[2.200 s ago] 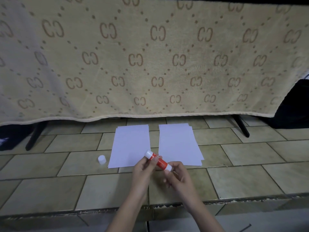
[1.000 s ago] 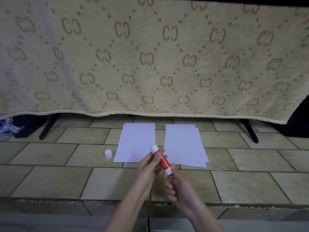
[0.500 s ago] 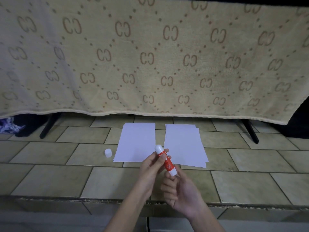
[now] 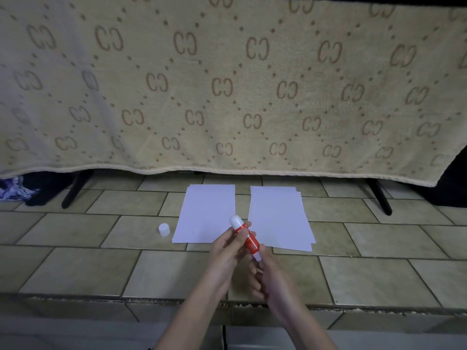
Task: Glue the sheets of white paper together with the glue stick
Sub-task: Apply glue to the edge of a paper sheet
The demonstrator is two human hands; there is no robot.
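Ahead, a patterned blanket [image 4: 227, 84] hangs over the tiled counter [image 4: 75, 269]. Two paper stacks [image 4: 278, 218] lie side by side just beyond your hands. Your left hand [image 4: 227, 251] grips the glue stick [image 4: 246, 237]; your right hand [image 4: 267, 276] pinches its base. Its long axis tilts up-left, tip toward the left stack. The cap [image 4: 164, 229] stands left.
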